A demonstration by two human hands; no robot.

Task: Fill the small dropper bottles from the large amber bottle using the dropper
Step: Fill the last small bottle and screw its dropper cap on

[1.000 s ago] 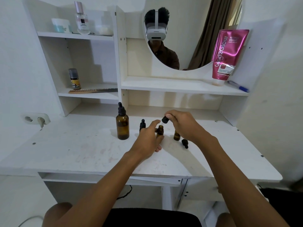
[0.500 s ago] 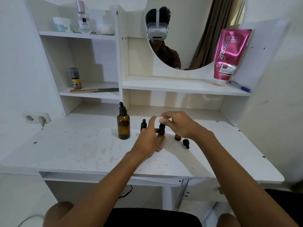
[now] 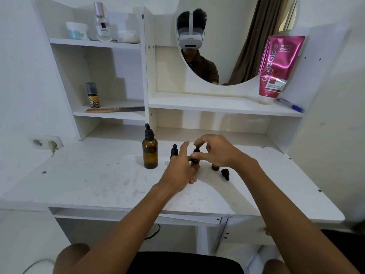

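Hidden: your left hand [image 3: 180, 171] covers most of the middle small bottle [image 3: 196, 162], its grip curled round the body | your right hand [image 3: 215, 151] has its grip pinching the dropper cap [image 3: 196, 150] on the bottle's neck | Axis: bottle upright, cap end up, mid-tabletop [image 3: 98, 175] | large amber bottle [image 3: 150, 153] upright, capped, at left.

White desk [image 3: 88, 184] carries a large amber bottle [image 3: 150, 153], small bottles [image 3: 215, 167], a loose cap [image 3: 225, 173].
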